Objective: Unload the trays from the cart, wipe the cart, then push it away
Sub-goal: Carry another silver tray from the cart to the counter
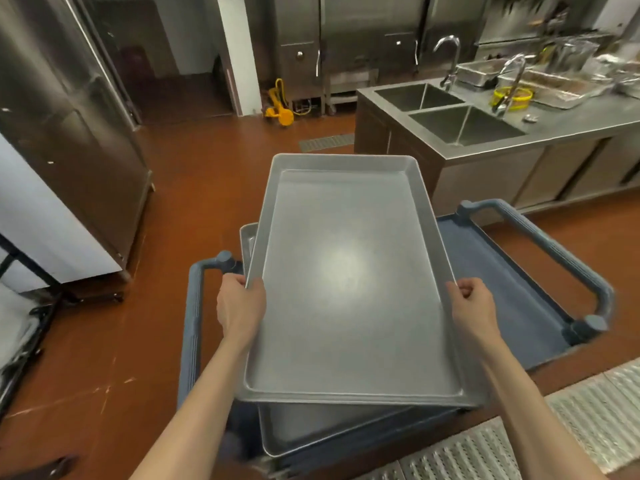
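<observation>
Commercial kitchen: steel double sink [450,112], steel cabinets [346,39].

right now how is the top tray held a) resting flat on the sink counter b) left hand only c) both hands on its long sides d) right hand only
c, the left hand and right hand each grip a long side of the top tray, lifted above another tray on the cart.

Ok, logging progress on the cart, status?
Left hand and right hand grip top tray, lifted. More trays on cart. Nothing blocking.
</observation>
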A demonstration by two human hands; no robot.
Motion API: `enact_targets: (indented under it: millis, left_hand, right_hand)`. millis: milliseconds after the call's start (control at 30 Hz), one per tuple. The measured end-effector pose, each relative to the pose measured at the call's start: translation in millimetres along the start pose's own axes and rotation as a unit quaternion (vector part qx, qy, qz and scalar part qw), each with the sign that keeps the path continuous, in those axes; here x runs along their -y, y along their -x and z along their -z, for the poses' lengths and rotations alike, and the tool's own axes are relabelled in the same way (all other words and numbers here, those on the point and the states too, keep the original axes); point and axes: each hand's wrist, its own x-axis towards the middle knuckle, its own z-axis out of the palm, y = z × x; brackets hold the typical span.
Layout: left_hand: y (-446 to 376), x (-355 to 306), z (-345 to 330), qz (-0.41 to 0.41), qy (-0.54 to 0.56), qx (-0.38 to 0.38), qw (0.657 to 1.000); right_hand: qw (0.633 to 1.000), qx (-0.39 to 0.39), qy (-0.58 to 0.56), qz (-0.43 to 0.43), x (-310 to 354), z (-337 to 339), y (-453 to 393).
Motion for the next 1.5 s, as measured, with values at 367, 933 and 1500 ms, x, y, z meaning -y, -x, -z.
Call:
enact_targets:
  millis: [367, 933, 1500]
  left_hand:
    - [13.9, -47.1, -43.4, -0.104, -0.008, 0.140, 0.985]
    - [254.4, -139.1, -150.0, -0.264, 0.020, 0.372, 0.890]
    - [610.8, -146.6, -183.1, -0.437, -0.013, 0.542, 0.718]
  right_hand:
    - [0.984, -0.173, 0.037, -0.034, -18.5, 70.0, 64.1]
    - [0.883, -0.445, 0.030, -0.147, -145.4, 278.7, 229.3]
    - [0.711, -0.644, -0.011, -0.282, -285.4, 439.1, 479.9]
